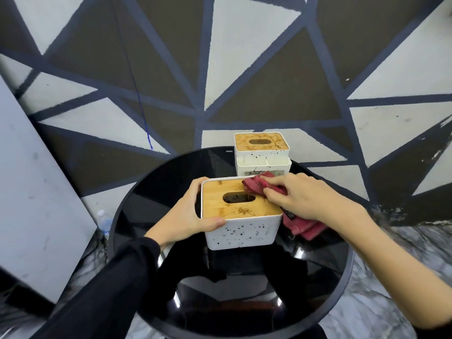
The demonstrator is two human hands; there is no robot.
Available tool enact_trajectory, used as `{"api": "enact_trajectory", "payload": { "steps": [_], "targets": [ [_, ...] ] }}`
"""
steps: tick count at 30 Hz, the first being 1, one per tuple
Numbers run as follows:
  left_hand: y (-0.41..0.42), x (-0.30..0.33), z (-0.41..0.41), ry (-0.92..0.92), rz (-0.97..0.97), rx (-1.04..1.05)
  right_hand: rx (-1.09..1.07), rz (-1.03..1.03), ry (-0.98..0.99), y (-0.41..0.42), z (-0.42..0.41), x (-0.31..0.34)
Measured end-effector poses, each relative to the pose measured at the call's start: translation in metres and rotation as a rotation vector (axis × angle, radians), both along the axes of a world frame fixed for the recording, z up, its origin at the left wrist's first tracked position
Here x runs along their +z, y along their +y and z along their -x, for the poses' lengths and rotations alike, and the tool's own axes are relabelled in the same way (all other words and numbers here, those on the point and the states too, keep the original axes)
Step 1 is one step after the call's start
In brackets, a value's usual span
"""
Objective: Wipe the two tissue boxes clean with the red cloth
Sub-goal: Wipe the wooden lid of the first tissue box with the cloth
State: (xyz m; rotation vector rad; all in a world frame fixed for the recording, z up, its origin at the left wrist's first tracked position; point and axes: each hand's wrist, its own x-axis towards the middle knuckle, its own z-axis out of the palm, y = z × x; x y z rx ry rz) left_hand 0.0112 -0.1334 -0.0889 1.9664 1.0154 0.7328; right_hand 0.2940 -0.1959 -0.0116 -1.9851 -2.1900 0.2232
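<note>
On the round black bench (146, 204) our left hand (188, 214) grips the near tissue box (241, 226) by its left side. Our right hand (303, 194) pinches the red cloth (256, 184) on its bamboo lid's far right corner. The far tissue box (261, 150) stands behind, spotted.
</note>
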Motion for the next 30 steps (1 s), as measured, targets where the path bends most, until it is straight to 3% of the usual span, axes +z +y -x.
{"api": "enact_trajectory", "payload": {
  "steps": [17, 30],
  "targets": [
    [0.001, -0.001, -0.001, 0.047, -0.059, 0.032, 0.030, 0.034, -0.035, -0.065, -0.001, 0.010],
    [0.002, 0.002, -0.001, 0.016, -0.020, 0.007, -0.013, 0.009, -0.043, 0.005, 0.004, 0.010]
  ]
}}
